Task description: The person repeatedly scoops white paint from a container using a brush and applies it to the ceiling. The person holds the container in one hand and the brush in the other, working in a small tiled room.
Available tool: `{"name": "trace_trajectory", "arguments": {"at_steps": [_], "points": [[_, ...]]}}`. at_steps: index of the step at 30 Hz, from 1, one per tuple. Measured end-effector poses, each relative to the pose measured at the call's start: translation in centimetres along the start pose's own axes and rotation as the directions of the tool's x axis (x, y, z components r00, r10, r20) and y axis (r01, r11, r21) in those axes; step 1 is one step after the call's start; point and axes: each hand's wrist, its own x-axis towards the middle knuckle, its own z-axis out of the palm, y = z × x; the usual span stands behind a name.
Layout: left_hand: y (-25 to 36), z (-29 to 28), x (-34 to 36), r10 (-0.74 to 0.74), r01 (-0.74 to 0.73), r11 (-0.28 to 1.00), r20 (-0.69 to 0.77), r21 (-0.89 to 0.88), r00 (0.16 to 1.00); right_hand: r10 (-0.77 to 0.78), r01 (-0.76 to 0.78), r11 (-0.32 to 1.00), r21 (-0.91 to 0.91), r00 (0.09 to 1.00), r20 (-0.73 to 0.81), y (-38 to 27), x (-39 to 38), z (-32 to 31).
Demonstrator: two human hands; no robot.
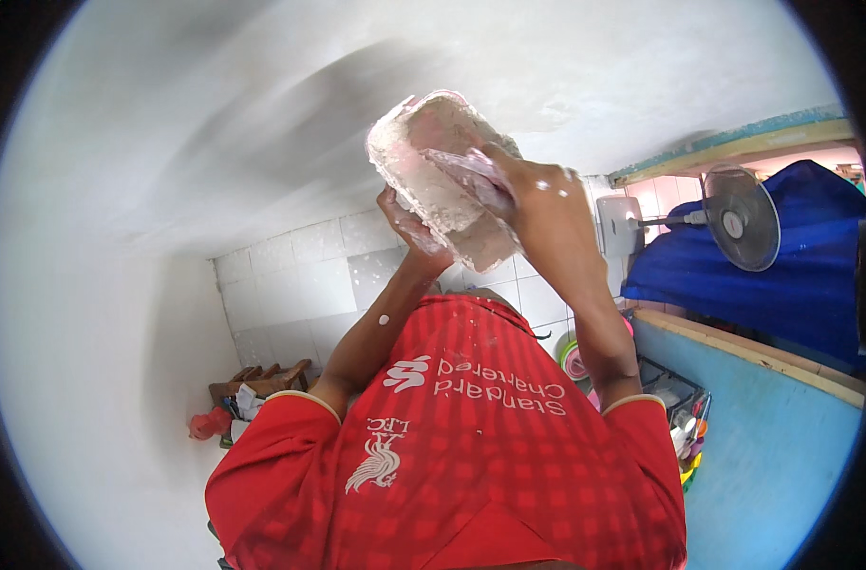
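Note:
A rectangular tub (414,123) caked with white paste is raised in front of me, with some pink showing through. My left hand (409,228), smeared with paste, grips it at the lower left side. My right hand (533,199) is over its right part, fingers closed on a paste-covered tool (457,166) that lies across the inside of the tub; its exact shape is hard to make out. White specks dot both of my arms.
Smooth white plaster (262,114) spans above and left, over white tiles (295,245). At right are a fan (742,214), blue sheeting (803,266) and a light-blue partition (756,446). A wooden stool (262,380) and assorted kitchen items (670,399) sit low on either side.

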Motion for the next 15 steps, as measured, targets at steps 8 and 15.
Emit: {"name": "trace_trajectory", "arguments": {"at_steps": [8,15], "points": [[-0.3,-0.1,-0.1,0.299,-0.282,0.928,-0.033,0.243,0.954,-0.013,0.006,0.998,0.055,0.992,0.124,-1.6,-2.2,-1.3],[0.0,0.2,-1.1,0.259,-0.198,0.915,-0.138,0.351,0.956,-0.065,0.064,0.951,0.303,0.998,-0.008,-0.6,-2.4,-0.1]]}}
